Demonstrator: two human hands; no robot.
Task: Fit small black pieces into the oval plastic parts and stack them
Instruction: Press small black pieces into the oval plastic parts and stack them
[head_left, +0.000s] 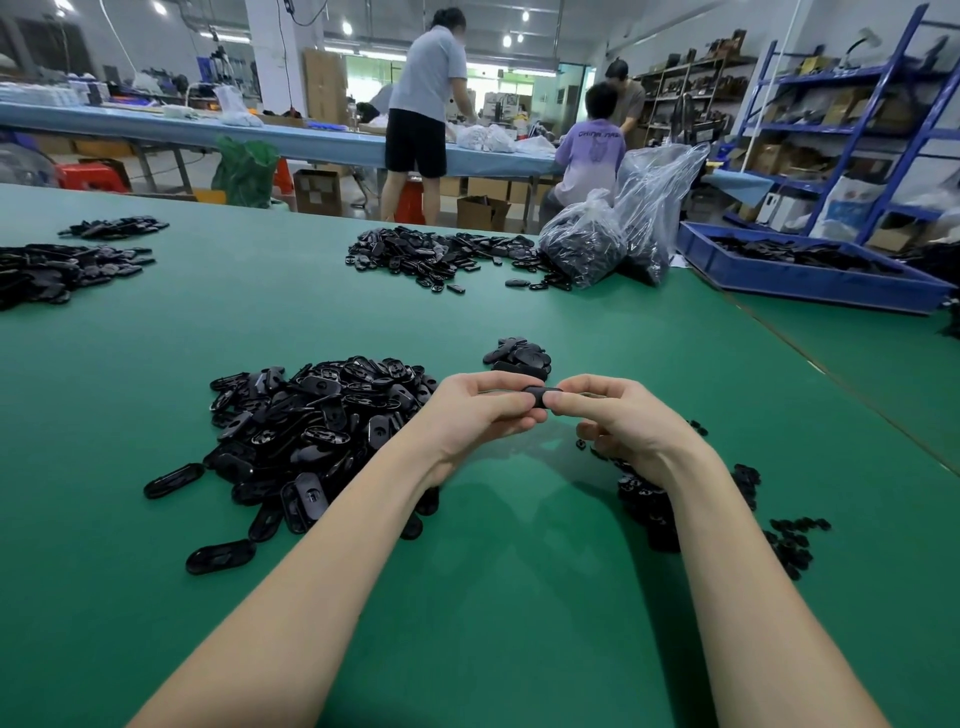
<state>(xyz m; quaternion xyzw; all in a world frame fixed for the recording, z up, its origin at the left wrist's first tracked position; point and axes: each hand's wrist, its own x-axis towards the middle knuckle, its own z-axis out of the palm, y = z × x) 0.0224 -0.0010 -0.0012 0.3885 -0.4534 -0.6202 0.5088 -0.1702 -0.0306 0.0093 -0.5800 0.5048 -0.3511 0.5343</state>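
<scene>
- Head view: writing reading "CHINA" plus further unclear letters is seen on the back of a purple shirt (592, 156) worn by a seated person at the far bench; nothing else legible.
- One oval plastic part (540, 396) is held above the green tabletop (156, 597), pinched between both hands at mid-frame.
- Left hand (483, 410): fingers curled, thumb pressed on the part's left end.
- Right hand (623, 415): fingers curled, thumb and forefinger pinched on the part's right end.
- Whether a small piece is seated in the part cannot be told; it is mostly hidden by the fingertips.
- Loose heap of oval parts (317, 415) lies left of the left forearm: glossy black, flat, elongated, some with slotted openings.
- Small stack of parts (519, 356) sits just beyond the hands.
- Small black pieces (748, 499) are scattered under and right of the right wrist.
- Tabletop surface: matte green, smooth.
- Clear plastic bags (618, 239) of black parts and a blue tray (805, 278) stand at the far right.
</scene>
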